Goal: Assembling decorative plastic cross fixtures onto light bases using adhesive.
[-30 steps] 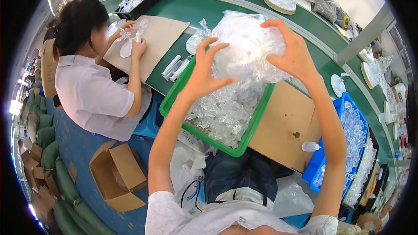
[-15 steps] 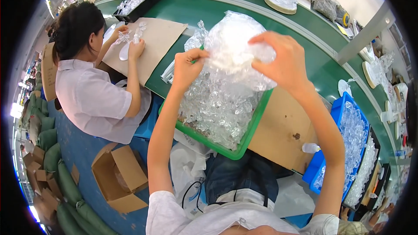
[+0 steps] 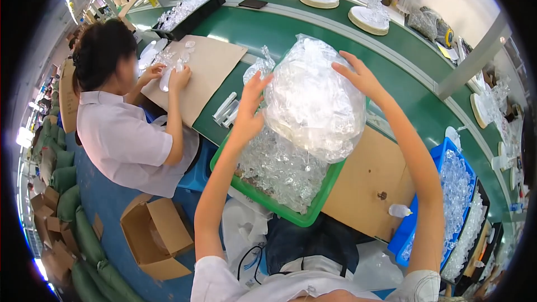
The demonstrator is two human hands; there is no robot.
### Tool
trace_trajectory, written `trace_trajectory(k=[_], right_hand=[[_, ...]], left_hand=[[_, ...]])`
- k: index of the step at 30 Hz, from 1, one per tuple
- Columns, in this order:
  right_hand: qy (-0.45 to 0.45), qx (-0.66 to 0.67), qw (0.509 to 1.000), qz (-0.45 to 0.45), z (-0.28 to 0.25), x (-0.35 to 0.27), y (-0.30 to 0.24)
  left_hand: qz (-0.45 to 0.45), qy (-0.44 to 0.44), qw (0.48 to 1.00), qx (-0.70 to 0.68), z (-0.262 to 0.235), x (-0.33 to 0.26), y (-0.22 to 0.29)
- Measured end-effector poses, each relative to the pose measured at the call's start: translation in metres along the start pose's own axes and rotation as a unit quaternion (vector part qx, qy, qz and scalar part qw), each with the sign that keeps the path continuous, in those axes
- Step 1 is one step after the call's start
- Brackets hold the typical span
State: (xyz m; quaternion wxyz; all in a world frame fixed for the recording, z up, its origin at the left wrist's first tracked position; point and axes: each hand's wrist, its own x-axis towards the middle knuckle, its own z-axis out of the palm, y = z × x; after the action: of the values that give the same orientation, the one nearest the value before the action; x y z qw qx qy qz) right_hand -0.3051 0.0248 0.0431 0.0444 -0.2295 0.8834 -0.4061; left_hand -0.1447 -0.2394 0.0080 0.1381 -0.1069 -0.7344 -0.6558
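A large clear plastic bag (image 3: 316, 98), bulging with clear pieces, rests over the far part of a green tray (image 3: 305, 219). Loose clear plastic pieces (image 3: 279, 173) fill the tray below it. At the bag's left side is my left hand (image 3: 251, 103), its fingers spread and thumb apart. My right hand (image 3: 359, 77) lies along the upper right of the bag, fingers stretched out over the film. Neither hand grips it. The bag's contents are blurred by glare on the film.
To the left a co-worker (image 3: 123, 112) handles clear parts over a cardboard sheet (image 3: 215, 59). A blue bin (image 3: 447, 190) of clear pieces stands at right, near a small bottle (image 3: 399, 210). An open carton (image 3: 154, 235) sits on the floor. Round stacks (image 3: 369, 19) line the far bench.
The bag has come down nearer and fills out wider over the tray. My left hand's pinch has opened, and my right fingers have moved from the bag's middle to its upper right edge.
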Motion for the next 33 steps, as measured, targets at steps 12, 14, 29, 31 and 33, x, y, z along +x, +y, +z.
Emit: trace_trajectory(k=[12, 14, 29, 31, 33], right_hand=[[-0.172, 0.161, 0.972, 0.018, 0.022, 0.105, -0.011], [-0.111, 0.152, 0.982, 0.008, 0.030, 0.109, -0.001], [-0.160, 0.126, 0.974, 0.102, 0.031, 0.111, -0.037], [-0.174, 0.127, 0.973, 0.079, 0.037, 0.114, -0.039], [-0.162, 0.239, 0.956, -0.056, 0.036, 0.113, -0.037]], left_hand=[[0.252, 0.134, 0.832, 0.477, 0.102, -0.026, 0.034], [0.257, 0.182, 0.859, 0.403, 0.109, -0.024, 0.043], [0.188, 0.272, 0.903, 0.275, 0.116, -0.040, 0.068], [0.157, 0.111, 0.867, 0.460, 0.106, -0.053, 0.055], [0.197, 0.099, 0.859, 0.463, 0.096, -0.044, 0.043]])
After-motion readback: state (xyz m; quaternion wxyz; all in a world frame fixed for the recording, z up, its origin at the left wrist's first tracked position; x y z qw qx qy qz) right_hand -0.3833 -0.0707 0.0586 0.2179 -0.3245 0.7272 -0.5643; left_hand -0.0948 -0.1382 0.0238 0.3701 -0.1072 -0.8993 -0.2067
